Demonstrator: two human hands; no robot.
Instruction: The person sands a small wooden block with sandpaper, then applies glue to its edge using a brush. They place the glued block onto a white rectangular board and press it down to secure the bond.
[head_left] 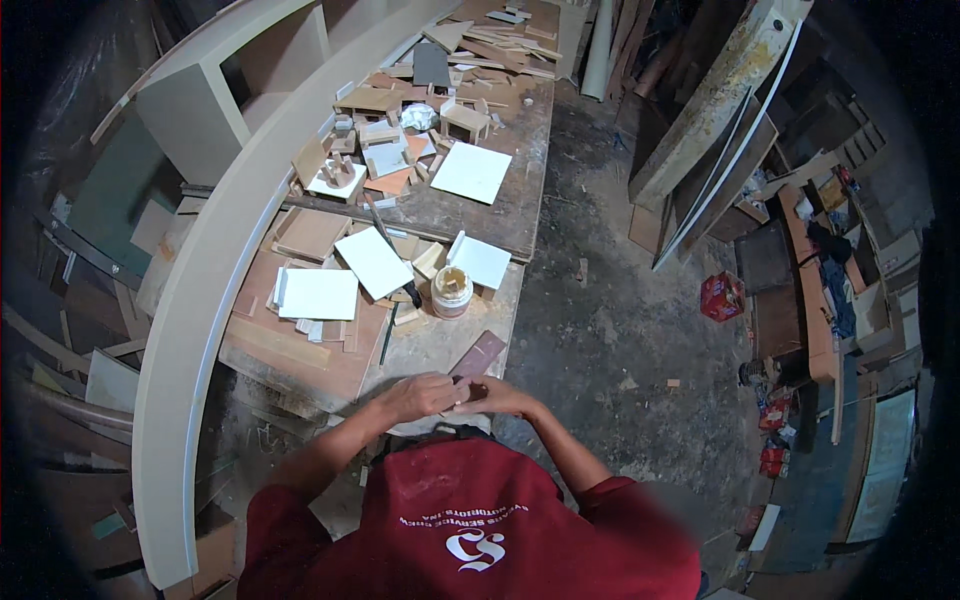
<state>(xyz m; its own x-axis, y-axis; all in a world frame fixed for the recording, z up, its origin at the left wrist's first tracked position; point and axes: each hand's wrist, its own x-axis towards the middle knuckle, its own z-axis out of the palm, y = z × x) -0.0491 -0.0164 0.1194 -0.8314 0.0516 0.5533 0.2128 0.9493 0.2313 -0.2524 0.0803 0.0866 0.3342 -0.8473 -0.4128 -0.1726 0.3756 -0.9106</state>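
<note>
My left hand [423,394] and my right hand [497,396] meet at the near edge of the workbench, in front of my red shirt. Both have curled fingers, pressed close together around something small that they mostly hide. Just beyond the fingertips, a flat reddish-brown strip [482,352] slants away over the bench top; whether either hand grips its near end cannot be seen. An open jar [452,300] with tan paste around its mouth stands farther off. Left of it lie a dark-tipped tool [413,293] and a thin dark stick [387,335].
White panels [373,263] and small wooden assemblies [463,118] crowd the workbench [515,225]. Wood offcuts [500,48] pile at its far end. A long curved pale board [185,350] runs along the left. On the right, a post [700,120] leans beside a red package [722,297] on the floor.
</note>
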